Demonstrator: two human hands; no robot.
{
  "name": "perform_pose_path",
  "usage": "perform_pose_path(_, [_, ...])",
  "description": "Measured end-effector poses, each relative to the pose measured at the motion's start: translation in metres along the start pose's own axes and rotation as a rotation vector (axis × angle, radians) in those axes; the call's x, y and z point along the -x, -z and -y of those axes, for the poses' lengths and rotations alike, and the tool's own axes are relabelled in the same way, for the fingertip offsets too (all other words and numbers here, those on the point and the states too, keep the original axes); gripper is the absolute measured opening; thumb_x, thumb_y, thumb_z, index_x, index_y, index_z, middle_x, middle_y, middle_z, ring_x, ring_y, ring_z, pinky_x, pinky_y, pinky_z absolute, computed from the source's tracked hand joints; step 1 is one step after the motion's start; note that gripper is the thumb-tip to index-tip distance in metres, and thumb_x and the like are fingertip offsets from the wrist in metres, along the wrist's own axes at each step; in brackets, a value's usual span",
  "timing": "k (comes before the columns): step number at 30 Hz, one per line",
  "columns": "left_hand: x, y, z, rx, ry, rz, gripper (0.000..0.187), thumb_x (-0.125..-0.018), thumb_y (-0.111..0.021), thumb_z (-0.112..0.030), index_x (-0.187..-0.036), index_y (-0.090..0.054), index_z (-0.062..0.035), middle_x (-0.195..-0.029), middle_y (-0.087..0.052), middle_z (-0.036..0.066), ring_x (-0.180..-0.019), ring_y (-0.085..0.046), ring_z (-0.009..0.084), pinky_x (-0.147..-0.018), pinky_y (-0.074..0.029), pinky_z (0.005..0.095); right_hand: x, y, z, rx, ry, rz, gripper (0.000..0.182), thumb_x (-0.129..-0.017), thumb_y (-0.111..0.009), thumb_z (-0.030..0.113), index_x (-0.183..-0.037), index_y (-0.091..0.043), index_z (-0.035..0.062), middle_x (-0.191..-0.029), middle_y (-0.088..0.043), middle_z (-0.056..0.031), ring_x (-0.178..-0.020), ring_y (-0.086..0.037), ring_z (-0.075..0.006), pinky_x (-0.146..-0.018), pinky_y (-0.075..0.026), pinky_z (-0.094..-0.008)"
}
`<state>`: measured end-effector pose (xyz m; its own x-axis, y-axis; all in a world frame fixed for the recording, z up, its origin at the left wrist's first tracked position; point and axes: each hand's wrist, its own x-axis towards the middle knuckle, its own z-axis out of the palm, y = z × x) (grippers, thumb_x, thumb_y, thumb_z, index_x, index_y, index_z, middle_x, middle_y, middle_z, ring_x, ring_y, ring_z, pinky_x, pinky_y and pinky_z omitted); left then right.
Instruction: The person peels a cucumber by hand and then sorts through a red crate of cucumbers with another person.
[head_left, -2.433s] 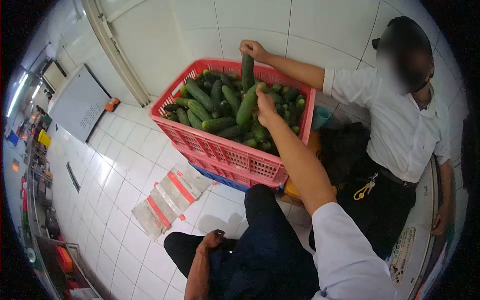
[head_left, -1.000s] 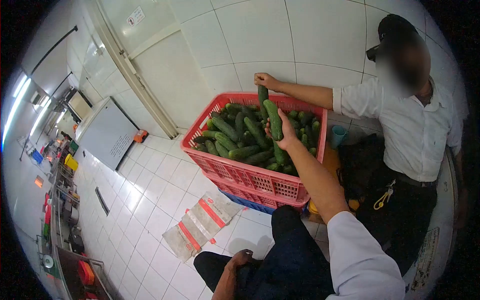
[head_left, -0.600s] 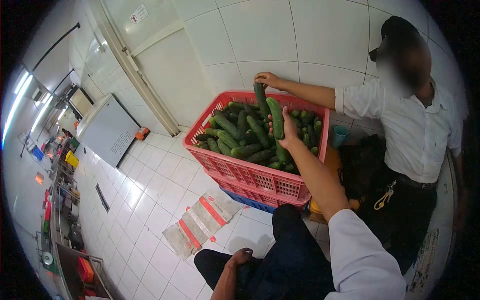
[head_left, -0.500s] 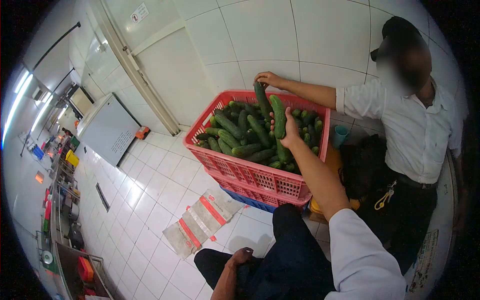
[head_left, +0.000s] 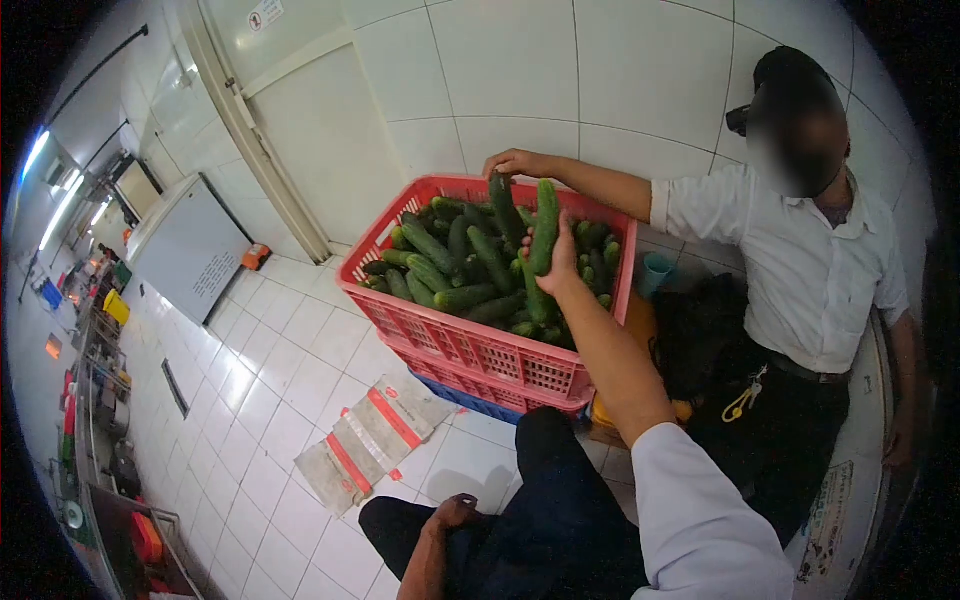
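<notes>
My right hand (head_left: 565,262) reaches over the red crate (head_left: 470,331) with its fingers wrapped round a green cucumber (head_left: 545,228), held upright above the pile. Many dark green cucumbers (head_left: 430,243) fill the crate. My left hand (head_left: 455,511) rests by my knee, low in the view, away from the crate; its fingers look curled and whether anything is in them is hidden. Beside my cucumber, a co-worker's hand (head_left: 514,164) holds the top end of another cucumber (head_left: 506,208) at the crate's back side.
The co-worker (head_left: 800,265) in a white shirt sits at the right. A blue-green cup (head_left: 655,273) is beside the crate. Flattened sacking with red stripes (head_left: 372,446) lies on the tiled floor. A white chest freezer (head_left: 192,250) and a kitchen counter are at the left.
The view has shifted, so the crate and people appear further left. The cucumber in my right hand has turned more upright. The co-worker's hand still holds its cucumber.
</notes>
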<state>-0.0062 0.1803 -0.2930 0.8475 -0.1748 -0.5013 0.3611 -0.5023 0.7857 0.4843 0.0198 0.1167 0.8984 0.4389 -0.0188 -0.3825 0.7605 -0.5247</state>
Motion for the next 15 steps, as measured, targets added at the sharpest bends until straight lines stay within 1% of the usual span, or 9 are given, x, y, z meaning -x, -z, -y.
perform_pose_path(1, [-0.003, 0.000, 0.005, -0.047, -0.003, 0.008, 0.037, -0.086, -0.059, -0.011, -0.122, -0.056, -0.0016, -0.103, -0.071, 0.012, -0.101, -0.065, 0.0214, -0.088, -0.052, 0.0330, -0.004, 0.002, 0.000, 0.054, -0.001, 0.021, 0.059, -0.091, -0.050, 0.065, -0.113, -0.056, 0.0105, -0.076, -0.054, -0.0038, -0.061, -0.053, -0.0157, -0.053, -0.046, -0.0315])
perform_pose_path(3, [0.008, 0.002, -0.007, -0.078, -0.087, 0.003, 0.033, -0.089, -0.058, -0.016, -0.119, -0.058, -0.0012, -0.103, -0.070, 0.012, -0.099, -0.066, 0.0205, -0.086, -0.052, 0.0325, -0.001, 0.002, 0.001, 0.112, -0.052, 0.024, 0.062, -0.090, -0.050, 0.066, -0.112, -0.059, 0.0094, -0.074, -0.054, -0.0034, -0.059, -0.055, -0.0169, -0.053, -0.049, -0.0339])
perform_pose_path(4, [0.014, 0.003, -0.015, -0.093, -0.128, -0.001, 0.032, -0.091, -0.058, -0.018, -0.117, -0.058, -0.0010, -0.103, -0.070, 0.013, -0.098, -0.066, 0.0200, -0.085, -0.052, 0.0323, -0.001, -0.001, -0.001, 0.115, -0.024, 0.026, 0.062, -0.089, -0.050, 0.066, -0.113, -0.059, 0.0088, -0.075, -0.055, -0.0037, -0.060, -0.056, -0.0171, -0.054, -0.050, -0.0339])
perform_pose_path(5, [0.017, 0.005, -0.025, -0.084, -0.104, -0.020, 0.032, -0.092, -0.057, -0.019, -0.117, -0.058, 0.0000, -0.100, -0.070, 0.012, -0.093, -0.066, 0.0196, -0.081, -0.052, 0.0319, -0.001, -0.004, -0.002, 0.120, 0.008, 0.027, 0.063, -0.089, -0.050, 0.066, -0.114, -0.058, 0.0083, -0.076, -0.056, -0.0040, -0.060, -0.056, -0.0173, -0.054, -0.050, -0.0340])
perform_pose_path(6, [0.020, 0.006, -0.037, -0.043, -0.041, -0.044, 0.032, -0.093, -0.056, -0.019, -0.117, -0.058, 0.0010, -0.096, -0.070, 0.012, -0.088, -0.066, 0.0192, -0.077, -0.052, 0.0315, 0.000, -0.004, -0.002, 0.127, 0.041, 0.030, 0.064, -0.089, -0.050, 0.066, -0.114, -0.058, 0.0078, -0.077, -0.057, -0.0043, -0.060, -0.057, -0.0176, -0.055, -0.051, -0.0341])
perform_pose_path(9, [0.026, 0.010, -0.080, 0.051, 0.188, -0.129, 0.034, -0.095, -0.053, -0.021, -0.118, -0.059, 0.0039, -0.087, -0.071, 0.011, -0.073, -0.066, 0.0179, -0.065, -0.052, 0.0303, -0.004, 0.001, 0.000, 0.164, 0.052, 0.030, 0.061, -0.090, -0.052, 0.063, -0.116, -0.059, 0.0082, -0.086, -0.060, -0.0043, -0.068, -0.059, -0.0143, -0.060, -0.053, -0.0312])
perform_pose_path(12, [0.006, -0.004, -0.014, 0.480, 0.181, -0.106, 0.034, -0.095, -0.053, -0.022, -0.117, -0.059, 0.0040, -0.085, -0.071, 0.010, -0.072, -0.065, 0.0182, -0.066, -0.052, 0.0308, 0.004, -0.009, 0.001, 0.162, 0.074, 0.026, 0.056, -0.092, -0.053, 0.058, -0.117, -0.059, 0.0084, -0.089, -0.063, -0.0049, -0.070, -0.060, -0.0140, -0.061, -0.053, -0.0303])
perform_pose_path(13, [0.018, 0.004, -0.049, 0.277, 0.245, -0.142, 0.036, -0.096, -0.054, -0.024, -0.118, -0.058, 0.0038, -0.085, -0.071, 0.011, -0.074, -0.066, 0.0189, -0.068, -0.052, 0.0307, 0.000, -0.014, -0.002, 0.153, 0.066, 0.037, 0.055, -0.093, -0.053, 0.057, -0.118, -0.058, 0.0083, -0.090, -0.063, -0.0052, -0.070, -0.060, -0.0141, -0.062, -0.053, -0.0301])
perform_pose_path(15, [0.026, 0.012, -0.082, 0.251, 0.287, -0.162, 0.032, -0.095, -0.056, -0.019, -0.119, -0.058, 0.0016, -0.087, -0.070, 0.009, -0.077, -0.065, 0.0168, -0.068, -0.051, 0.0306, 0.001, -0.005, -0.004, 0.146, 0.053, 0.030, 0.052, -0.094, -0.053, 0.054, -0.119, -0.058, 0.0080, -0.093, -0.064, -0.0058, -0.070, -0.060, -0.0143, -0.062, -0.053, -0.0297])
